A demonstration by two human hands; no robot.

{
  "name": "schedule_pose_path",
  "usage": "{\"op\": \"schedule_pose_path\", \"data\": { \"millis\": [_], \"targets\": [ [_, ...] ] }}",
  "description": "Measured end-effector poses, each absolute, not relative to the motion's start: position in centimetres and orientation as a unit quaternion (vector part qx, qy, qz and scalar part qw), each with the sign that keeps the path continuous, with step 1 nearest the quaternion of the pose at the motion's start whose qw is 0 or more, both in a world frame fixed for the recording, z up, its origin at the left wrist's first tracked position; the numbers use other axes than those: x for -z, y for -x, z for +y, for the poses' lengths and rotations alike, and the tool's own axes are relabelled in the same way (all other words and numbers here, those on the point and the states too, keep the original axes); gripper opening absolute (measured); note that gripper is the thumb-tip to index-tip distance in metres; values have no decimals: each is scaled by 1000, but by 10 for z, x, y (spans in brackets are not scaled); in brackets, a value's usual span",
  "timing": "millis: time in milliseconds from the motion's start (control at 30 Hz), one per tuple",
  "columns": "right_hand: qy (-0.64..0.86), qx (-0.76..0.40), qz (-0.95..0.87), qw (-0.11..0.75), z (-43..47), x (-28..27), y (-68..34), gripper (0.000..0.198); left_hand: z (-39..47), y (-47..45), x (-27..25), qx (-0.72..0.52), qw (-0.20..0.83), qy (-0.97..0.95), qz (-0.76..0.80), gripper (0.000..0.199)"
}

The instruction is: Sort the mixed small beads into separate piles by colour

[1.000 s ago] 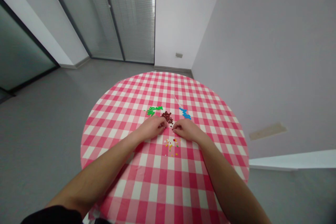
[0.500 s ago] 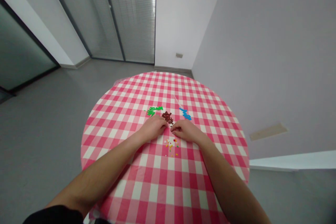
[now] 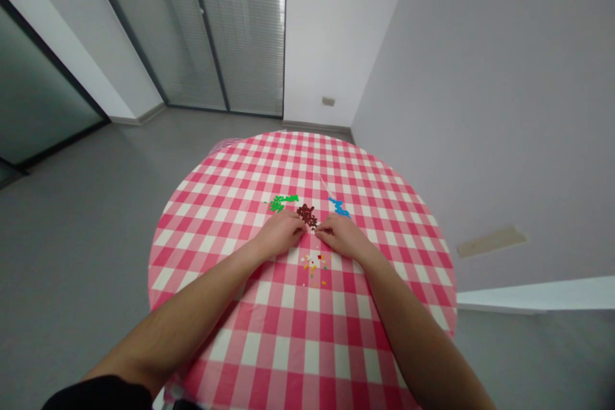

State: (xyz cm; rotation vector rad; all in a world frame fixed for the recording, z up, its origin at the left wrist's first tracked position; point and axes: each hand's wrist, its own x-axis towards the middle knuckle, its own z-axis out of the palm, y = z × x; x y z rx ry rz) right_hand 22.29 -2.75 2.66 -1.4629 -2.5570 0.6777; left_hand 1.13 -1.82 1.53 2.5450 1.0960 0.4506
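Note:
My left hand point(image 3: 283, 232) rests on the tablecloth with its fingers curled together, at the near left edge of a pile of small dark brown pieces point(image 3: 306, 214). Facing it, my right hand point(image 3: 341, 235) is closed in a pinch, fingertips at the pile's near right edge. Whatever either hand pinches is too small or hidden to make out. Small green pieces point(image 3: 278, 204) lie beyond my left hand, and blue pieces point(image 3: 339, 206) just beyond my right. Nearer to me, between my forearms, mixed tiny pieces point(image 3: 312, 262) in yellow, white, red and green are scattered.
The round table wears a red-and-white checked cloth point(image 3: 307, 349). A thin clear strip point(image 3: 325, 186) lies near the blue pieces. Behind stand glass doors with blinds point(image 3: 245, 32); a grey wall point(image 3: 504, 109) rises on the right.
My right hand has shifted slightly away from me, its fingertips closer to the brown pile, and now covers part of the blue pieces. My left hand has barely moved.

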Motion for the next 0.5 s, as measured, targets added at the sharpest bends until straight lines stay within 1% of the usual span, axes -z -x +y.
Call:
{"op": "schedule_pose_path", "data": {
  "millis": [167,300,500],
  "targets": [
    [521,-193,-824,107,-26,-23,-223,17,-20,-11,-17,-160,170,-894,383,20],
    [523,-204,-822,99,-26,-23,-224,13,-19,-10,-16,-161,171,-897,375,21],
    [542,-185,-812,110,-27,-22,-216,19,-20,-11,-16,-159,164,-905,360,23]
  ]
}}
